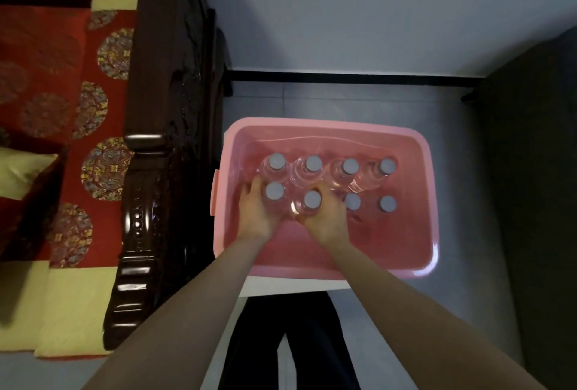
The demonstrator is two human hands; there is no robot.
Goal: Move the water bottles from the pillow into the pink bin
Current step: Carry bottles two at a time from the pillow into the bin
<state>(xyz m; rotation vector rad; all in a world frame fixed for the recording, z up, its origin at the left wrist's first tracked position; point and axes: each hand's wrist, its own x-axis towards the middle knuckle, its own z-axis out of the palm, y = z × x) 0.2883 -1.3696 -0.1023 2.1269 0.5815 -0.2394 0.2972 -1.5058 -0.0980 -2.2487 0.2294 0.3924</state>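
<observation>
Pink bin [327, 123] is crowded, so left hand [256, 213] gripping corner bottle [275, 191] and right hand [326, 221] gripping next bottle [312, 199] may topple neighbours [313, 164].

Eight water bottles [349, 166] stand upright in two rows inside the pink bin [431, 202]. The left hand [259, 216] grips the near-left bottle [274, 191], the right hand [326, 221] the next bottle [312, 199].

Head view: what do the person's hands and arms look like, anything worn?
Bare left hand and right hand, no gloves. Forearms uncovered to the frame edge: no sleeves, and no watch or band visible at either wrist. Dark trousers below.
</observation>
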